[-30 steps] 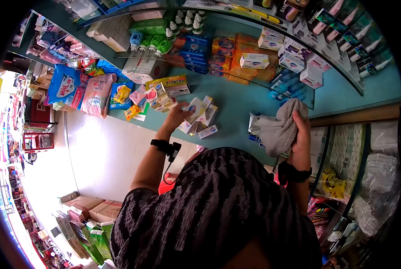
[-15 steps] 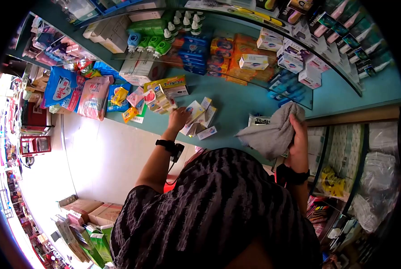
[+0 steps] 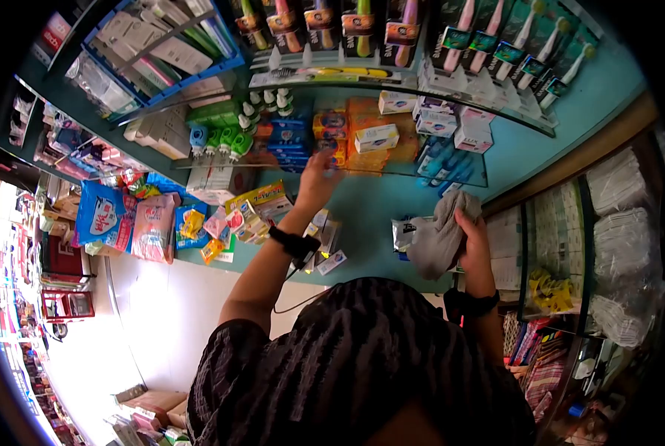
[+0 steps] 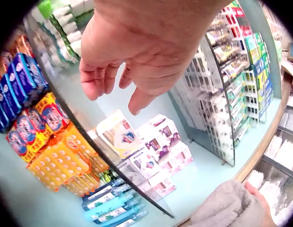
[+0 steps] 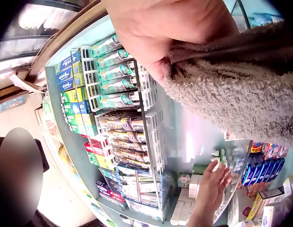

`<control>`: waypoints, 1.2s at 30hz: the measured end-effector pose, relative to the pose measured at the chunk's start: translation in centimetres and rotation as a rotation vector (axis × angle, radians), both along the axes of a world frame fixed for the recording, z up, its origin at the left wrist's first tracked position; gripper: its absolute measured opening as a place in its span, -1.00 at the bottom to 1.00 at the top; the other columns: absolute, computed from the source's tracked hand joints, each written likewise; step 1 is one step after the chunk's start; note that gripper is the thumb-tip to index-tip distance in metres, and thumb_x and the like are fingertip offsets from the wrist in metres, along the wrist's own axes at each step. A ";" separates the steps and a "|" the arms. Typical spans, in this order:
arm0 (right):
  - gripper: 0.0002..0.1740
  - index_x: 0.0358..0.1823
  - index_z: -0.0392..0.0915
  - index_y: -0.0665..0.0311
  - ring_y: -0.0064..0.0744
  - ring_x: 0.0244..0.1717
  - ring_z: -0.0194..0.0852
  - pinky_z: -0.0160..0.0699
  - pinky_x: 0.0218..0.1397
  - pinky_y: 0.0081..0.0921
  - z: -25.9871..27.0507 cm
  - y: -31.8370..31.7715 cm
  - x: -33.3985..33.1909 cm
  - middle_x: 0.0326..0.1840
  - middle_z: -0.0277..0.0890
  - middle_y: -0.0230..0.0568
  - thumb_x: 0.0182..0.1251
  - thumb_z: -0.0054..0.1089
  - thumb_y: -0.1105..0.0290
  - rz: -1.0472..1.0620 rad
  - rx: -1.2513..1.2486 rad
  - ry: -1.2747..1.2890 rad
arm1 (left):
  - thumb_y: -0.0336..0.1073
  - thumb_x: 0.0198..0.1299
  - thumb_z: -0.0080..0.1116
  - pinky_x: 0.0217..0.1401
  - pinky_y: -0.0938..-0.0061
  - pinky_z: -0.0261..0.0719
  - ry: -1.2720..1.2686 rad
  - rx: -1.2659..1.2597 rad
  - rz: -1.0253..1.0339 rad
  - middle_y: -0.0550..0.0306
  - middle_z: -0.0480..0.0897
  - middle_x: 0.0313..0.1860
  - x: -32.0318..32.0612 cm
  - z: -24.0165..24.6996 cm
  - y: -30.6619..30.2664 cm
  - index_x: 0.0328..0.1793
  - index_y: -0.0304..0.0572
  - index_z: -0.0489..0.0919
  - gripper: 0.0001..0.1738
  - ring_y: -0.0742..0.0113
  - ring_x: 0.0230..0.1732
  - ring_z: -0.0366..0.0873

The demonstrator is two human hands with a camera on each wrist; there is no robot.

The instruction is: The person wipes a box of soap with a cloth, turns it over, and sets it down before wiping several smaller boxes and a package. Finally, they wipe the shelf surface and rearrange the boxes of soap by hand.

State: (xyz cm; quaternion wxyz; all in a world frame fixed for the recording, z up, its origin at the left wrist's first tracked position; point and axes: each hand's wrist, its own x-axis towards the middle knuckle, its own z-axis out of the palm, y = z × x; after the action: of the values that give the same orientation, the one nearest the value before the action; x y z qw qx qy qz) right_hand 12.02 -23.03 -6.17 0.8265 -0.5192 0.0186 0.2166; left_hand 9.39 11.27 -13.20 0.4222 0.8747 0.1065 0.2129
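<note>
My left hand [image 3: 319, 186] reaches over the front edge of the glass shelf [image 3: 414, 172], its fingers loosely bent and holding nothing. Close by on the shelf, a white-and-yellow soap box [image 3: 377, 139] lies over orange packs [image 3: 373, 162]. In the left wrist view, that soap box [image 4: 120, 135] stands below the fingertips [image 4: 137, 105]. My right hand [image 3: 476, 242] grips a bunched grey cloth [image 3: 438, 244] above the right part of the counter. The cloth partly covers a white packet [image 3: 403, 233]. My left forearm hides some of the small loose boxes [image 3: 332, 261] on the counter.
Behind the left arm on the counter [image 3: 362, 215] lies a yellow box [image 3: 262, 199]. Bagged packs [image 3: 154, 230] stand at the left end. Green-capped bottles [image 3: 232, 141] and blue packs [image 3: 288, 141] fill the shelf's left part. Toothbrush packs [image 3: 358, 30] hang at the back.
My left hand has left the loose boxes on the counter and moved forward to the glass shelf. The head view has tilted up. My right hand keeps hold of the cloth, which is bunched differently.
</note>
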 end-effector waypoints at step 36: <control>-0.74 -0.12 0.51 0.34 -0.59 -0.31 0.45 0.44 -0.27 -0.55 1.2 3.1 2.0 -0.26 0.52 -0.39 0.31 0.14 0.28 -0.016 -0.165 -0.413 | -0.40 0.01 0.31 0.01 0.35 0.50 -0.153 -0.261 -0.437 -0.08 0.51 -0.04 -2.5 10.3 -14.9 0.09 -0.23 0.41 -0.51 0.06 -0.02 0.53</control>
State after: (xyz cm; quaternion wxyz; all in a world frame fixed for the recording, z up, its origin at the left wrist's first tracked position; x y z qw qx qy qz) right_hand 14.05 -19.89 -4.97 0.7693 -0.6181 -0.1295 0.0971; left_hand 6.87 -3.67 -2.88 0.5744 0.7963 -0.0905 0.1666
